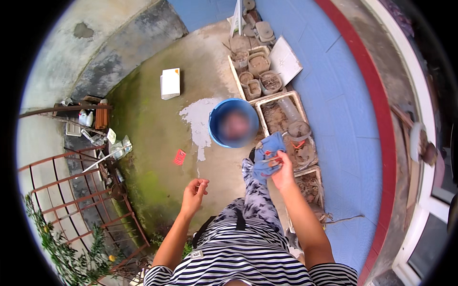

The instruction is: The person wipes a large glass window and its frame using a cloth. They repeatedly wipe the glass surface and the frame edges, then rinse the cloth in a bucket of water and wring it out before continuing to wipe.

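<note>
My right hand (285, 172) grips a crumpled blue cloth (268, 147) with red and tan patches, held up in front of my leg. My left hand (193, 194) is off to the left over the floor, its fingers curled in and thumb against them; whether anything is inside cannot be made out. Ahead of both hands a blue bucket (214, 112) stands on the floor, its inside blurred. Beside the bucket, on its left, a pale wet patch (196, 121) spreads over the concrete and trails toward me.
Planter boxes of soil (275, 117) and dirty pots (260, 63) line the blue wall (341, 157) at right. A white box (171, 83) and a red packet (180, 157) lie on the mossy floor. A rusty metal frame (81, 199) and leafy plant (71, 255) stand at left.
</note>
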Action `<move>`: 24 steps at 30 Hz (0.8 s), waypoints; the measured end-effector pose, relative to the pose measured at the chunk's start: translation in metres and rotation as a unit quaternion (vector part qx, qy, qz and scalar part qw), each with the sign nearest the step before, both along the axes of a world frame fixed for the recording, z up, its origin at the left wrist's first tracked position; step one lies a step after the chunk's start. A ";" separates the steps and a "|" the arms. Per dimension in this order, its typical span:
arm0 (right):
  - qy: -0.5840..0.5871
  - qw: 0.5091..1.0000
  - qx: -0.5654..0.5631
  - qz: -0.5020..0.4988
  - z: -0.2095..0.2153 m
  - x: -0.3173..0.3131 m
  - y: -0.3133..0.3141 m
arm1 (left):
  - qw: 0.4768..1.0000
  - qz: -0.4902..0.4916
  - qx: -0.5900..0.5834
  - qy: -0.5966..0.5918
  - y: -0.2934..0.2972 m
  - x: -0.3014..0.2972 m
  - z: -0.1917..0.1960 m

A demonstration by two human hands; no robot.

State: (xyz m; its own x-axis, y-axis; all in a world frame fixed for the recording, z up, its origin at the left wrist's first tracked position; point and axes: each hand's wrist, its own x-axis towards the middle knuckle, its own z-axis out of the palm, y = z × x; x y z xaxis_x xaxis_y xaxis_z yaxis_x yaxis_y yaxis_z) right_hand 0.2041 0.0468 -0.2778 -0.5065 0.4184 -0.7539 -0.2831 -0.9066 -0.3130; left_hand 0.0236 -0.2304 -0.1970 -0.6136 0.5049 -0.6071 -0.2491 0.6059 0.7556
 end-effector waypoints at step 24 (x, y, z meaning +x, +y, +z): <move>-0.553 0.628 0.393 0.382 -0.488 -0.197 -0.003 | 0.977 0.056 -0.044 -0.200 0.147 -0.113 -0.352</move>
